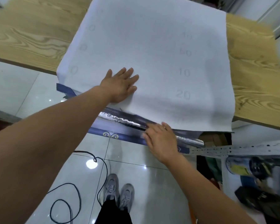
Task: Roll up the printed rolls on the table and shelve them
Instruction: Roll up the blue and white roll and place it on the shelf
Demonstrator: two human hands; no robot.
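Observation:
A wide white printed sheet [152,46] lies back side up over the wooden table [31,33], faint mirrored numbers showing through. Its near end hangs over the table's front edge, where the blue and silver printed face [120,120] curls out from underneath. My left hand [121,85] lies flat on the white sheet near the edge, fingers straight and spread. My right hand [162,139] rests with straight fingers on the curled silver-blue edge below the table's front, further right.
A dark cable [71,191] loops over the glossy tiled floor by my grey shoes [118,191]. At the right a perforated metal shelf rail [233,149] sticks out, with a label-wrapped roll [242,165] and dark items below it.

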